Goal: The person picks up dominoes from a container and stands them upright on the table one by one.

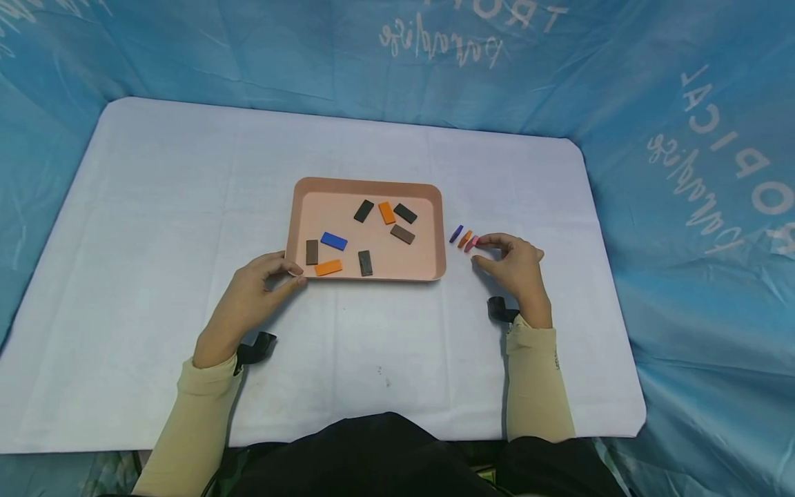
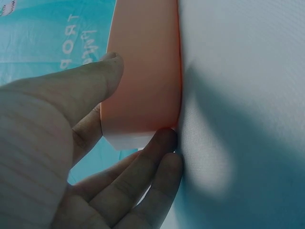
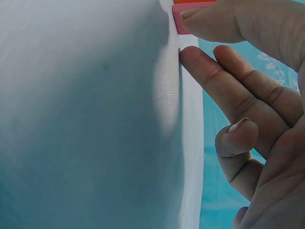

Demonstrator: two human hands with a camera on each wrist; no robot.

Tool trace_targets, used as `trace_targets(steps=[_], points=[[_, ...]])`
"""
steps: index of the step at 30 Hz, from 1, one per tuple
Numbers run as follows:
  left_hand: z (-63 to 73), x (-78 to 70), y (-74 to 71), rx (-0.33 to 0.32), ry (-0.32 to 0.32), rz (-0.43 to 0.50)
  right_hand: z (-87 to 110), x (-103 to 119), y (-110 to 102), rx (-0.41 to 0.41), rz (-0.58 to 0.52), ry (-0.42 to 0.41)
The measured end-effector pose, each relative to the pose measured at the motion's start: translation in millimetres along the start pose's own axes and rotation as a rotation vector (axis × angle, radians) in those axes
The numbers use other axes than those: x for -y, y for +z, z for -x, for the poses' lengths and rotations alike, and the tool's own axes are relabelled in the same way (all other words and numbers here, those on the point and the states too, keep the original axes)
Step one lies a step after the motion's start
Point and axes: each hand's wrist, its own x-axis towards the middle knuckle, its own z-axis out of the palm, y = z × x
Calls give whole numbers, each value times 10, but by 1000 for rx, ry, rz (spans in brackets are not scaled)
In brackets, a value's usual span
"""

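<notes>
A pink tray (image 1: 373, 182) lies on the white table. My left hand (image 1: 263, 283) grips its near left corner; in the left wrist view the thumb (image 2: 112, 71) lies against the outer wall and fingers bend round the corner. Right of the tray, a purple block (image 1: 456, 233), an orange block (image 1: 464, 239) and a pink block (image 1: 471, 244) stand on edge in a short slanted row. My right hand (image 1: 506, 262) is at the pink block, with thumb and index finger spread apart. In the right wrist view, the thumb overlaps the pink block (image 3: 178, 21).
Several flat domino-like blocks lie scattered in the tray: black (image 1: 365, 263), brown (image 1: 402, 235), orange (image 1: 328, 268) and a blue block (image 1: 334, 241). A white cloth (image 1: 385, 373) covers the table. Blue printed curtains (image 1: 310, 55) hang behind and at the sides.
</notes>
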Motion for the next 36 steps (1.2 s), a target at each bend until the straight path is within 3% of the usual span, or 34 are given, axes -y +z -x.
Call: trace_targets(steps=[7,17,27,32,36], points=[[-3,4,4,4,-1,-1,1,24,-44,11,12,-5],[-5,6,0,0,1,-2,37,215,-137,-83,4,-108],[0,-2,1,8,8,9,133,480,-260,-189,213,-56],[1,0,9,8,1,2,141,632,-258,-235,205,-138],[-3,2,14,8,-6,0,81,818,-155,-210,196,-235]])
